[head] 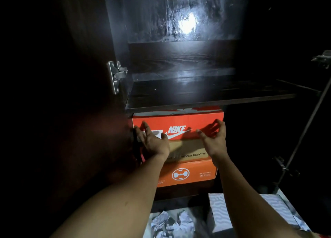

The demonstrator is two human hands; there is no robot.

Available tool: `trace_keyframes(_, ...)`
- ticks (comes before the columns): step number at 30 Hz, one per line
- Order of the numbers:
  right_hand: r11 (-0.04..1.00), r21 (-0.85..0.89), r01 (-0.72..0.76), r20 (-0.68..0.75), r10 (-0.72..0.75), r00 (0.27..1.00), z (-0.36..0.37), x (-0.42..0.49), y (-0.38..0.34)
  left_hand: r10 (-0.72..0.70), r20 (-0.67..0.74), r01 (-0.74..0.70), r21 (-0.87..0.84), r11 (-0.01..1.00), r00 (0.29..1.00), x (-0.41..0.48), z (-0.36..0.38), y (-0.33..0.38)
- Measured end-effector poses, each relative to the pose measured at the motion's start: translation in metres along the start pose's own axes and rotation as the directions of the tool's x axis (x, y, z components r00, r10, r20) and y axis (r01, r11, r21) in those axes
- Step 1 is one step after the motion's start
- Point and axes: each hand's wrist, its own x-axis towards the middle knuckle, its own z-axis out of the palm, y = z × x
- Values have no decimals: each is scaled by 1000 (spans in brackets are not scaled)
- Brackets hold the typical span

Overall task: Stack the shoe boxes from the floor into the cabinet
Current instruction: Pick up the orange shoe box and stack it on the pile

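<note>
While the head camera is peering into the dark cabinet (pixel 161 23), the red Nike box (pixel 179 120) is sitting on top of a tan box (pixel 188 148) and an orange box (pixel 189 173) beneath the shelf (pixel 206 101). The left hand (pixel 154 142) and right hand (pixel 213 139) are hovering apart at its front face, fingers spread, clasping nothing; contact is unclear. Such cardboard is probably handling light yet denting under a squeeze, so flat palms on the short ends are looking safest. A white patterned box (pixel 220 212) is lying on the floor beside crumpled paper (pixel 166 223).
</note>
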Motion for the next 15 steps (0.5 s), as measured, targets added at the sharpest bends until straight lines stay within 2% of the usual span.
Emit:
trace_keyframes(2,1000,15,-12,26,12,1000,0,7,8,29,33,-29,19,999,999,2,3,-9)
trace_keyframes(5,998,19,-62,97,60,993,-1,-18,-29,56,40,-58,30,998,998,2,5,-15)
trace_keyframes(8,992,-20,-124,184,126,975,-2,-30,-35,43,39,-44,26,999,998,2,3,-13)
trace_keyframes(15,992,-86,-88,216,105,971,-17,-50,-51,15,70,-19,60,998,997,-8,-19,7)
